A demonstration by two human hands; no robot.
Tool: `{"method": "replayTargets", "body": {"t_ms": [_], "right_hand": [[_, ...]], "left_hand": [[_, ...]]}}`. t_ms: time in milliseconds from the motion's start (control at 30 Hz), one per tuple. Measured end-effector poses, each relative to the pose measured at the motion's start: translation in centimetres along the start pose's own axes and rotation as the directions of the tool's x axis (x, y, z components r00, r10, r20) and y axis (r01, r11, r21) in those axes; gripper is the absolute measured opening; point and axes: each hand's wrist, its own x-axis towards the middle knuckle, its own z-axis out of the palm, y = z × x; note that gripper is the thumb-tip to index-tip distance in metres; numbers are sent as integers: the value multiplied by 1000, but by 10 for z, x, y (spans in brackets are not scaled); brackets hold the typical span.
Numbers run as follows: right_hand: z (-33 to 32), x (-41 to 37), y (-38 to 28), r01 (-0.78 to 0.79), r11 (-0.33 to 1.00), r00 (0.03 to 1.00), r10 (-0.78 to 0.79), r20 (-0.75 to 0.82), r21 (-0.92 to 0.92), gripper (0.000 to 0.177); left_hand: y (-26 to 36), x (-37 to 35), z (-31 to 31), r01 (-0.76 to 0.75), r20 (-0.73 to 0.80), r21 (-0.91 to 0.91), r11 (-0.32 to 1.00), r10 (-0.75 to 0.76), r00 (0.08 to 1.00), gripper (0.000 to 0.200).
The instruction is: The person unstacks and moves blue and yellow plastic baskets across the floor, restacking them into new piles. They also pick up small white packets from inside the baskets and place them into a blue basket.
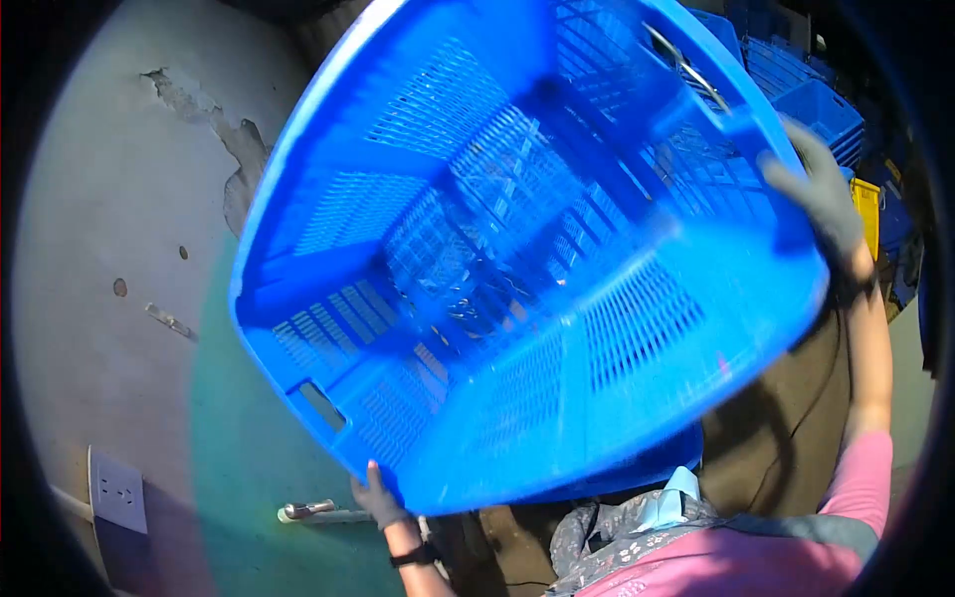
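A large blue plastic crate (637, 328) with slotted walls fills most of the view, tilted so that I look into its open top. My left hand (378, 499), in a dark glove, grips its lower left corner with the thumb up along the outside. On the far right side my right hand (824, 189), in a grey glove and slightly blurred, holds the crate's edge near a metal handle (686, 70). The fingers of both hands are partly hidden behind the plastic. Nothing loose can be made out inside the crate.
At the left stands a wall (99, 199) with peeling paint, a power socket (117, 490) and a pipe fitting (308, 510). Stacked blue crates (821, 107) and a yellow crate (865, 214) are at the right. Brown floor (756, 438) shows below.
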Motion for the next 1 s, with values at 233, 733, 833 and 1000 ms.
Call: {"method": "replayTargets", "body": {"t_ms": [233,733,833,1000], "right_hand": [[43,0,-111,623,735,707,-676,-209,-269,39],[35,-251,183,-622,783,759,609,-231,21,36],[91,-373,299,-809,521,540,842,5,-271,37],[195,-435,305,-962,-264,-246,945,216,61,59]], "left_hand": [[50,114,223,-7,-179,-231,973,-36,983,43],[-136,66,160,-130,380,678,724,-193,905,51],[-182,29,63,62,172,755,653,-288,942,58],[-223,-51,-6,300,-161,909,291,-418,894,73]]}}
